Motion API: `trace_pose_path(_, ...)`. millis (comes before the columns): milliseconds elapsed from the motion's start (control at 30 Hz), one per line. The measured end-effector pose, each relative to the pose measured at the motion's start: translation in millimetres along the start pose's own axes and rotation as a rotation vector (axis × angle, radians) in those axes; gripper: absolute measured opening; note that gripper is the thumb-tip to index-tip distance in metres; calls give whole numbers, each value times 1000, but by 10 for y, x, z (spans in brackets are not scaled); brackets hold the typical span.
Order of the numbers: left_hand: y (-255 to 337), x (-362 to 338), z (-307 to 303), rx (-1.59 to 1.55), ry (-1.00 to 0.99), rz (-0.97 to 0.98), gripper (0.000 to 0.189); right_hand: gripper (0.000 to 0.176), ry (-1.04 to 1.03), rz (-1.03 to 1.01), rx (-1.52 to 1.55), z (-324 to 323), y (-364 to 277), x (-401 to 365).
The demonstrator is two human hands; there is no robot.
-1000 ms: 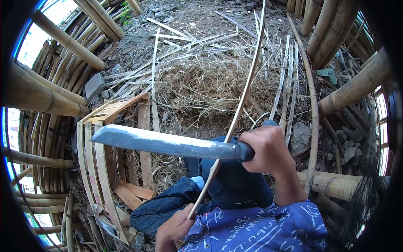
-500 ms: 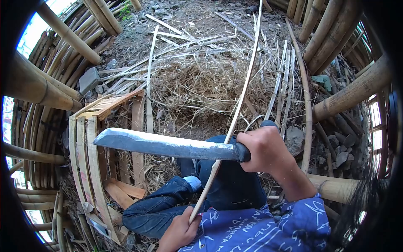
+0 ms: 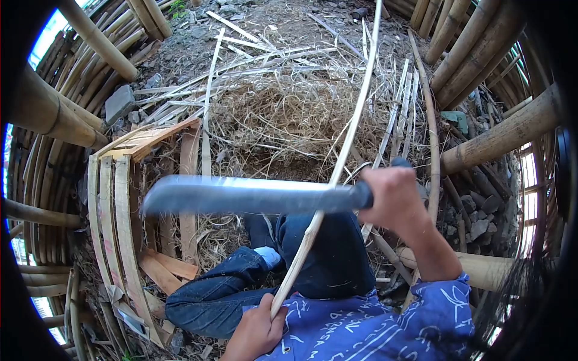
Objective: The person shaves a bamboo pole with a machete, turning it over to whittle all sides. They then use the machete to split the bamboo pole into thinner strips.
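My right hand (image 3: 392,201) is closed round the dark handle of a machete (image 3: 241,196), whose broad blade points left and is slightly blurred. The blade lies across a long, pale bamboo strip (image 3: 344,153), hiding a short part of it. Low in the view, my left hand (image 3: 259,330) grips the near end of that strip against my blue printed shirt. From there the strip slants up over my bent knee to the top edge of the view.
A slatted wooden crate (image 3: 123,225) stands at the left. Pale shavings (image 3: 283,120) and loose strips (image 3: 208,102) cover the ground ahead. Thick bamboo poles (image 3: 506,129) line both sides. A grey block (image 3: 120,104) lies at the upper left, with broken stones (image 3: 478,225) at the right.
My right hand has moved the machete slightly up and to the right, its blade now blurred. The left hand keeps its hold on the strip, and the whole view has shifted a little.
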State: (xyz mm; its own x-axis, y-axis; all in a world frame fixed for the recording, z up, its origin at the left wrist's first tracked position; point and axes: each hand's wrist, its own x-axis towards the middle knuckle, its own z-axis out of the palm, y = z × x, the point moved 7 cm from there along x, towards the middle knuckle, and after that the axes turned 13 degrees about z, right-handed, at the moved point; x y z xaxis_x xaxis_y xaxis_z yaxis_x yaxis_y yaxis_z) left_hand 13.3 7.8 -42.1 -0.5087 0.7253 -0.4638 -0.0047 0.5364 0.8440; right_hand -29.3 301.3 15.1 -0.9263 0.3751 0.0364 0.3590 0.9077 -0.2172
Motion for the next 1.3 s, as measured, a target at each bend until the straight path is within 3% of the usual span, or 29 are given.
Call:
trace_pose_path(100,38,-7,-20,0,-4,4,35,25,77,143,-9,-28,358,136)
trace_pose_path(367,255,-54,-118,-6,-52,77,47,22,77,156,-162,-59,421,248)
trace_pose_path(467,-105,-70,60,45,39,70,48,21,89,143,-180,-86,448,252)
trace_pose_path(900,-156,-113,43,143,11,15,40,19,146,140,-121,-89,649,323)
trace_pose_path(1067,-876,-298,266,456,-63,-9,34,12,208,348,-241,-206,1149,427)
trace_pose_path(1200,-2300,-590,964,991,-291,-8,29,10,230,575,-218,-330,1641,547)
trace_pose_path(1233,-2744,-640,1149,1150,-350,-6,28,10,237,575,-218,-335,1695,578)
trace_pose_path(1300,-2768,-726,1162,1113,-384,4,31,11,308,521,-201,-336,1800,631)
